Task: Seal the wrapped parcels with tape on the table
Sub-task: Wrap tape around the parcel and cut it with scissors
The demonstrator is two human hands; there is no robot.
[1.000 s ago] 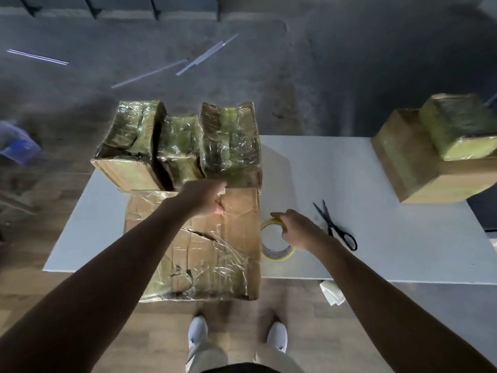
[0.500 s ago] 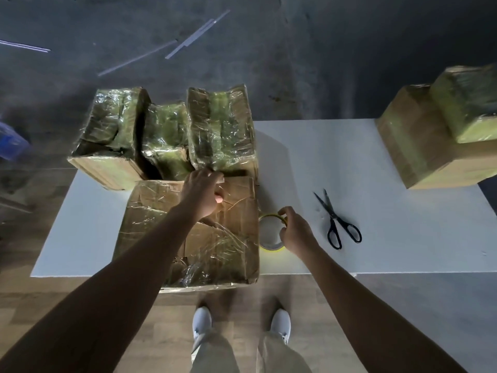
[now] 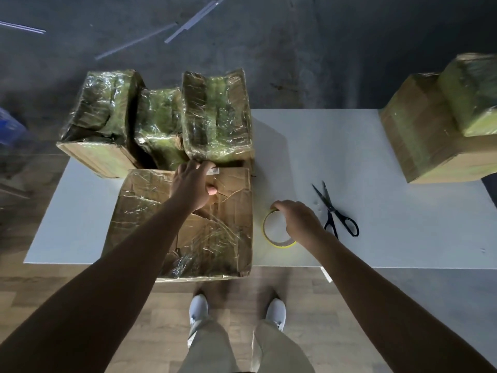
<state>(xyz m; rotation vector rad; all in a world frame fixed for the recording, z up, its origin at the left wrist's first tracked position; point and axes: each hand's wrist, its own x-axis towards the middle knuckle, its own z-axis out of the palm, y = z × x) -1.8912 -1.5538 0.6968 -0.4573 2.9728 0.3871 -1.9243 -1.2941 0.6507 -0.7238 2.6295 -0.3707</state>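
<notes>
A large cardboard parcel (image 3: 150,211) wrapped in clear film lies at the table's near edge, overhanging it slightly. My left hand (image 3: 192,185) lies on the parcel's far edge, fingers curled over that edge and thumb on top. Just right of the parcel, a yellow tape roll (image 3: 271,232) stands on the white table (image 3: 390,224). My right hand (image 3: 298,219) grips the roll's upper right rim. Three film-wrapped parcels (image 3: 215,117) stand in a row behind the large one.
Black scissors (image 3: 336,211) lie shut on the table right of the tape roll. Two stacked wrapped boxes (image 3: 430,135) occupy the far right corner. My feet stand on the wooden floor below the table's near edge. Thin strips lie on the dark floor beyond.
My left hand has slid a little farther, to the large parcel's far edge. My right hand stays on the tape roll, which has barely shifted.
</notes>
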